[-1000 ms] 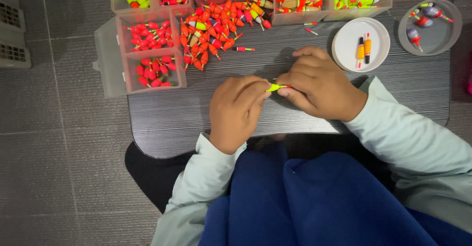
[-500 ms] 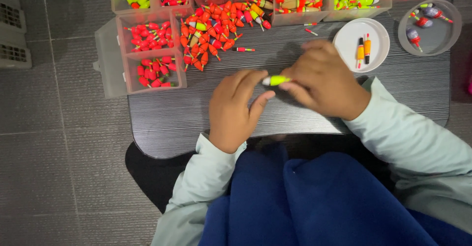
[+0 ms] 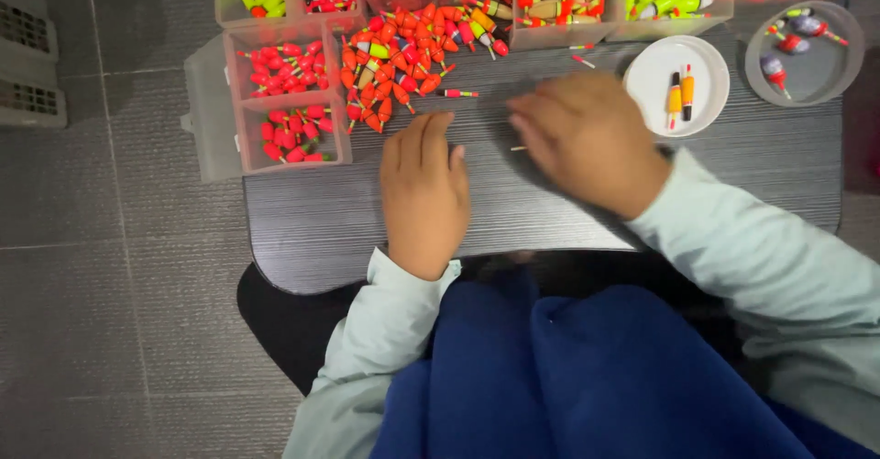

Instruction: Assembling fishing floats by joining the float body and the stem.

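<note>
- L hand [image 3: 423, 193]: flat on dark table [image 3: 733, 184], palm down, fingers together, holds nothing.
- R hand [image 3: 587, 140]: palm down, fingers loosely curled; can't tell if anything's under it. Thin pale stick [image 3: 519, 148] shows at its fingertips, between both hands.
- Loose pile of red/orange floats [image 3: 403, 60] just above L hand, next to clear tray [image 3: 289, 110] w/ red floats.
- White dish [image 3: 676, 85] w/ two floats, near R hand.
</note>
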